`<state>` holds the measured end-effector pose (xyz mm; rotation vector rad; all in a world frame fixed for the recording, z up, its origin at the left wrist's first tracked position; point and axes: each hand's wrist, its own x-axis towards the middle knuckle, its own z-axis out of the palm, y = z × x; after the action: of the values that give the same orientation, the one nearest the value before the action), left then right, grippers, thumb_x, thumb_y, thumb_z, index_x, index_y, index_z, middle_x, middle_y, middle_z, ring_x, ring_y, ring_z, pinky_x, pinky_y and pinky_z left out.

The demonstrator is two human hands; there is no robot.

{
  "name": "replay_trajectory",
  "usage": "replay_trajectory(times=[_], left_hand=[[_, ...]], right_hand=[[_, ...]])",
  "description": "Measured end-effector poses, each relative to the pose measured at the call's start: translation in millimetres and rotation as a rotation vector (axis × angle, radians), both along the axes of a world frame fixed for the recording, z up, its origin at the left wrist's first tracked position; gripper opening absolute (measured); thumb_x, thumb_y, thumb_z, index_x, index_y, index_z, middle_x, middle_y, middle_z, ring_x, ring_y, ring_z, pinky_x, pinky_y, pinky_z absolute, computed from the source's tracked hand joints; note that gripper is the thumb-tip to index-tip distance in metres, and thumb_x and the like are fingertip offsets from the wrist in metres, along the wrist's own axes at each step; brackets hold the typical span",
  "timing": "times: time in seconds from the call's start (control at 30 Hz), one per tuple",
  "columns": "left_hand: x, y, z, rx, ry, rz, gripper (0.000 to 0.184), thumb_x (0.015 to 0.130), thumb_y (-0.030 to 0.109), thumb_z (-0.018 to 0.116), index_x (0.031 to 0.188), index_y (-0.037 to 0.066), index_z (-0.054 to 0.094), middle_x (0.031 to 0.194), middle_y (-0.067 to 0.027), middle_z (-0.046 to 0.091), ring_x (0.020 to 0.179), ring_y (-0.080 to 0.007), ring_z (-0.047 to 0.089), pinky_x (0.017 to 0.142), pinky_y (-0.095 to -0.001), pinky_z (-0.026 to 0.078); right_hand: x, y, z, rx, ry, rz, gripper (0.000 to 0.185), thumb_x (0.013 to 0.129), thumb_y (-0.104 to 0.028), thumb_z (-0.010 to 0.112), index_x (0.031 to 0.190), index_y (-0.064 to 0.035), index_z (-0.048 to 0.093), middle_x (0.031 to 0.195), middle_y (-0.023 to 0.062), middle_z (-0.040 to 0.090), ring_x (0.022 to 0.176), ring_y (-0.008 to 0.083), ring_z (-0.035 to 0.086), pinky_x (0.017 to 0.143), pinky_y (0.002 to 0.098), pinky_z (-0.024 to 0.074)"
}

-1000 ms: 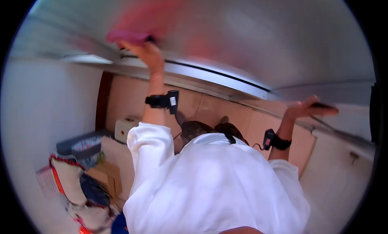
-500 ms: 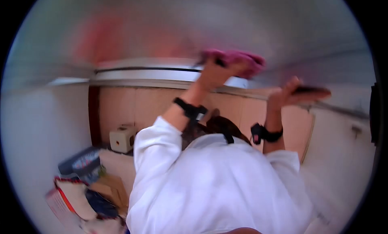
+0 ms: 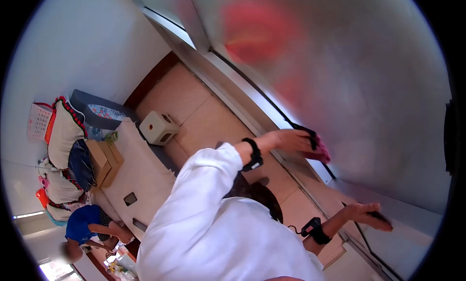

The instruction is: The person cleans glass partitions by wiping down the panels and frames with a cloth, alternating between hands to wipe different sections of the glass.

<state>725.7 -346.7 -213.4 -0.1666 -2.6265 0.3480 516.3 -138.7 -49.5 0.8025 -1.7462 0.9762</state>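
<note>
While frosted glass panel [image 3: 383,106] fills far right, tiled floor [image 3: 204,121] spreads left of it, metal rail [image 3: 245,88] edging glass between. White plastic stool [image 3: 158,128] far left, well apart from hands. Left hand [image 3: 293,140] grasping; right hand [image 3: 365,214], near right, fingers extended, contact with glass unclear. Pink cloth [image 3: 321,153] bunched under left fingers, by rail. Dark strip [image 3: 380,218] at right palm, unidentifiable. Cloth could snag on rail if swept low; loose grip could let it drop.

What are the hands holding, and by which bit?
The left hand holds a pink cloth under its fingers; which part can't be told. The right hand is open, something dark along it.
</note>
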Motion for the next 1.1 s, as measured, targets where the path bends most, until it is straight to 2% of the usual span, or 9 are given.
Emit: replay_trajectory(times=[0.1,0.23,0.3,0.43,0.5,0.6,0.73,0.87,1.1], left_hand=[[55.3,-34.3,-7.2,0.125,0.141,0.249,0.049,0.078,0.017,0.055,0.127,0.024,0.054,0.122,0.0086,0.054,0.121,-0.0111,0.045,0.109,-0.0395,0.027],[117.0,-62.8,-3.4,0.348,0.233,0.502,0.056,0.079,0.014,0.058,0.134,0.022,0.048,0.123,0.0001,0.053,0.126,-0.0190,0.041,0.109,-0.0461,0.026],[132.6,-75.9,-3.4,0.463,0.359,0.849,0.062,0.081,0.016,0.058,0.139,0.012,0.039,0.139,-0.0127,0.039,0.133,-0.0308,0.031,0.112,-0.0496,0.021],[152.2,-127.3,6.6,0.662,0.670,0.866,0.060,0.084,0.016,0.054,0.138,0.000,0.036,0.147,-0.0211,0.025,0.138,-0.0389,0.020,0.112,-0.0507,0.017],[162.5,-159.3,22.9,0.788,0.982,0.884,0.065,0.089,0.016,0.047,0.143,-0.005,0.019,0.149,-0.0244,0.019,0.140,-0.0391,0.015,0.113,-0.0441,0.015],[179.7,-201.0,32.1,0.881,1.234,0.868,0.064,0.093,0.020,0.042,0.145,-0.004,0.012,0.151,-0.0236,0.016,0.140,-0.0377,0.016,0.113,-0.0361,0.016],[191.5,-208.9,40.0,0.913,1.259,0.829,0.062,0.095,0.023,0.038,0.146,-0.001,0.011,0.150,-0.0236,0.017,0.139,-0.0366,0.017,0.113,-0.0338,0.016],[184.6,-200.3,-11.9,1.403,1.207,0.981,0.061,0.097,0.025,0.037,0.147,0.004,0.010,0.151,-0.0214,0.017,0.139,-0.0345,0.019,0.112,-0.0331,0.017],[168.9,-204.6,95.4,0.940,1.299,0.802,0.064,0.094,0.021,0.040,0.146,-0.001,0.009,0.152,-0.0233,0.013,0.141,-0.0348,0.012,0.114,-0.0359,0.010]], right_hand=[[1.6,-3.3,0.1,-0.047,-0.049,0.000,0.080,0.096,-0.038,0.046,0.144,0.0077,0.002,0.146,0.0269,0.011,0.137,0.0376,0.013,0.110,0.0417,0.0137],[14.5,-11.9,11.0,-0.064,-0.076,-0.015,0.075,0.098,-0.037,0.043,0.143,0.0086,0.004,0.145,0.0266,0.012,0.136,0.0357,0.015,0.109,0.0402,0.0149],[16.7,-12.5,13.0,-0.085,-0.071,-0.009,0.074,0.098,-0.036,0.041,0.143,0.0090,0.004,0.145,0.0264,0.012,0.136,0.0350,0.015,0.109,0.0400,0.0150],[16.9,-13.8,12.9,-0.085,-0.062,0.030,0.074,0.099,-0.036,0.040,0.142,0.0099,0.002,0.145,0.0267,0.010,0.137,0.0337,0.014,0.110,0.0390,0.0137],[21.5,-15.4,13.6,-0.075,-0.050,-0.021,0.074,0.099,-0.036,0.039,0.142,0.0102,0.001,0.145,0.0269,0.009,0.136,0.0336,0.013,0.110,0.0387,0.0138],[27.4,-15.5,18.9,-0.045,-0.057,-0.017,0.073,0.099,-0.035,0.039,0.142,0.0100,0.000,0.146,0.0272,0.007,0.137,0.0334,0.013,0.110,0.0389,0.0145],[21.5,-16.4,15.6,-0.085,-0.105,0.042,0.072,0.100,-0.034,0.038,0.143,0.0096,0.000,0.147,0.0274,0.005,0.138,0.0333,0.011,0.111,0.0399,0.0130],[20.1,-16.4,14.2,-0.108,-0.045,-0.021,0.076,0.098,-0.035,0.043,0.143,0.0111,0.003,0.149,0.0316,0.004,0.139,0.0399,0.009,0.111,0.0437,0.0083],[2.0,-4.6,-1.3,-0.137,-0.099,0.048,0.076,0.097,-0.030,0.048,0.144,0.0080,0.003,0.151,0.0274,-0.002,0.141,0.0342,0.001,0.112,0.0418,0.0049]])
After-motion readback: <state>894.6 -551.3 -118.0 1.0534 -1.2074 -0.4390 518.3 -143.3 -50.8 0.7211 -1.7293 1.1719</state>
